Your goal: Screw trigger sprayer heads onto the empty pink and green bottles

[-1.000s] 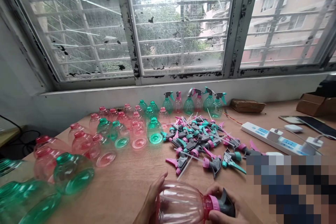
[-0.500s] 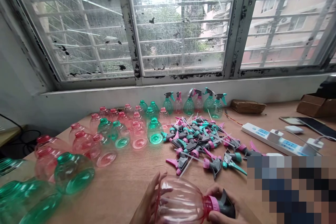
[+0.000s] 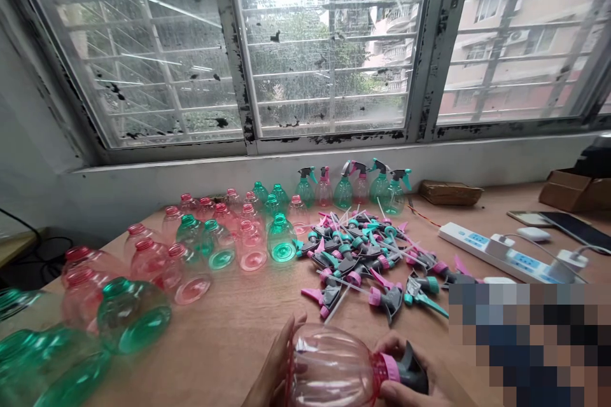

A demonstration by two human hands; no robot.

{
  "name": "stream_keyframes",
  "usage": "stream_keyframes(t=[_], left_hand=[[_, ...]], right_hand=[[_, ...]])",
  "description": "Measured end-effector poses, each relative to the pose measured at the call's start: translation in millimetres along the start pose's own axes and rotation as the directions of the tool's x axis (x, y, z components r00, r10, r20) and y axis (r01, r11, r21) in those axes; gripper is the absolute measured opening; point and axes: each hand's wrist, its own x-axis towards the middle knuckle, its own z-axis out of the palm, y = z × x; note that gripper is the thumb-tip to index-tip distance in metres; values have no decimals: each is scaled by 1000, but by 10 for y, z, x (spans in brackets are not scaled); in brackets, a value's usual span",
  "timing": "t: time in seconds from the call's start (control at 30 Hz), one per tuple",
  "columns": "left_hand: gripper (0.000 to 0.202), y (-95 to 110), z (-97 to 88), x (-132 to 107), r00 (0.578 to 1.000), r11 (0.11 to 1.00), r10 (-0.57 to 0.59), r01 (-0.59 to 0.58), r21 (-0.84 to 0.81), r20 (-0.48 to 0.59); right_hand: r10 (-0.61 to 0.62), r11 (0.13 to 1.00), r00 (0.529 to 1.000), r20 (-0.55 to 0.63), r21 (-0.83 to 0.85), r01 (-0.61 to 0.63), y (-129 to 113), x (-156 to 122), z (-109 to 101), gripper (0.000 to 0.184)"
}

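Note:
A clear pink spray bottle [image 3: 334, 365] lies on its side between my hands, its neck pointing right. My left hand [image 3: 277, 365] is wrapped around the bottle's base, seen partly through the plastic. At the neck, my right hand [image 3: 401, 385] grips the pink collar of a grey trigger spray head [image 3: 411, 372], which sits on the bottle's mouth. Just beyond my hands is a heap of loose spray heads [image 3: 356, 248] in grey, pink and teal, with white dip tubes. Open pink and green bottles [image 3: 252, 248] stand to the left.
Several bottles with spray heads fitted [image 3: 344, 191] line the wall under the window. To the right are a white power strip [image 3: 477, 243] with plugs, a phone [image 3: 580, 232], a brown package [image 3: 450, 193] and a cardboard box [image 3: 570, 189]. Large green bottles [image 3: 52, 362] crowd the near left.
The pink bottle and my left hand have shifted slightly right and down. My right hand stays at the collar, and the things on the table look the same.

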Motion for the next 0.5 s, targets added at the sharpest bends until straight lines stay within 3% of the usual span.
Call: stream_keyframes(t=[0.13,0.3,0.4,0.5], left_hand=[[60,-69,-24,-17,1000,999,-7,8,-42,14],[77,-333,-54,-25,998,996,12,-19,-89,-68],[73,-347,-85,89,992,994,-52,39,-106,-119],[71,-311,-117,232,987,985,-125,111,-131,-101]], right_hand=[[-1,998,1000,-6,-57,1,1,3,-15,63],[28,1000,1000,0,-2,-28,0,-18,-2,61],[58,994,998,-18,89,-56,-2,-26,21,62],[68,992,997,-22,110,-65,-3,-26,33,62]])
